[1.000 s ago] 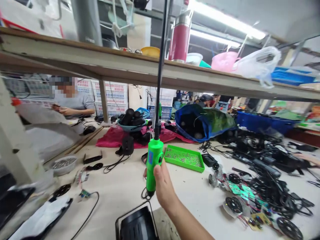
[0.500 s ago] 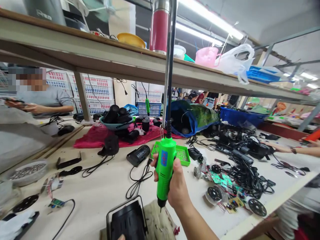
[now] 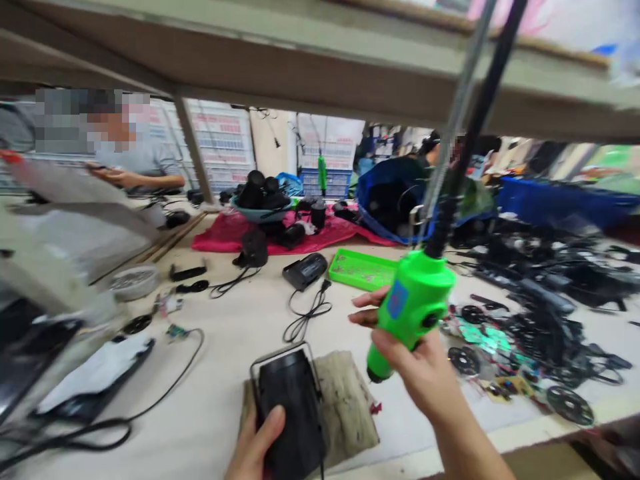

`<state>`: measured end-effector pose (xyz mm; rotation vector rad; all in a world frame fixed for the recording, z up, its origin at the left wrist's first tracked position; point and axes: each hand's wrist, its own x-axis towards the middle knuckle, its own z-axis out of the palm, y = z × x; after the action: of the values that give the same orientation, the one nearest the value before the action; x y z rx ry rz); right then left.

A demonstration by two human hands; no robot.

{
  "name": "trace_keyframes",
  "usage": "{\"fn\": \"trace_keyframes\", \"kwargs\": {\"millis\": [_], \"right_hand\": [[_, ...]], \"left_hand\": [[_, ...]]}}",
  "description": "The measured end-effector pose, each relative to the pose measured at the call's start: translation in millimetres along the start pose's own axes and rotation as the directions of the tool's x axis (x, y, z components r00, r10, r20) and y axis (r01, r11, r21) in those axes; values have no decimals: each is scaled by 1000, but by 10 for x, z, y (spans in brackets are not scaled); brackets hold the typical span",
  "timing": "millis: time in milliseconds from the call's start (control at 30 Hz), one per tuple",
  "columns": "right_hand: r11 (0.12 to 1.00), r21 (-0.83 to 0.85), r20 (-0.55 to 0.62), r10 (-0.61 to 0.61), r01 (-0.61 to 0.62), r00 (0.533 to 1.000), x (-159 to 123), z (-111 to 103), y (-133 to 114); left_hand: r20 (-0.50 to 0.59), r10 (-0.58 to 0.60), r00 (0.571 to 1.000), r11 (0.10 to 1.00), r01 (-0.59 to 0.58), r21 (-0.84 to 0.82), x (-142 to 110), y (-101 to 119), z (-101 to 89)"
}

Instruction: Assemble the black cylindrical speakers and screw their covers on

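Note:
My right hand (image 3: 415,363) grips a bright green electric screwdriver (image 3: 413,300), tilted with its bit end down and to the left. A black cord and a steel rod (image 3: 463,133) rise from its top. My left hand (image 3: 255,447) is at the bottom edge of the view, closed on a black plastic housing (image 3: 293,407) in a thin metal frame. That housing rests on a worn beige cloth pad (image 3: 347,407). The screwdriver's tip hangs in the air to the right of the housing, apart from it.
A green tray (image 3: 361,269) and a black adapter (image 3: 306,271) lie beyond my hands. Tangled black cables (image 3: 545,333), circuit boards and black discs fill the right. A shelf (image 3: 300,60) runs overhead. A seated person (image 3: 125,167) is at the far left.
The view has tilted and dropped. The screwdriver has swung to the right and leans with its tip down-left. My left hand has come into view on the black housing.

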<state>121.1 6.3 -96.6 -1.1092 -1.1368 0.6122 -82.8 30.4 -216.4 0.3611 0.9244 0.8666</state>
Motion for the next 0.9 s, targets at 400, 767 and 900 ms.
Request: {"fn": "trace_keyframes", "kwargs": {"millis": [400,767,900], "right_hand": [[985,174,33,12,-18,999,-141,89,31],[971,233,19,57,-60,998,-227,97,71],[943,328,-24,-50,55,998,-190,171,49]], "left_hand": [[38,62,997,998,-63,13,-118,27,110],[-13,164,986,980,-161,113,-198,46,265],[-12,186,982,972,-183,146,-202,16,288]]}}
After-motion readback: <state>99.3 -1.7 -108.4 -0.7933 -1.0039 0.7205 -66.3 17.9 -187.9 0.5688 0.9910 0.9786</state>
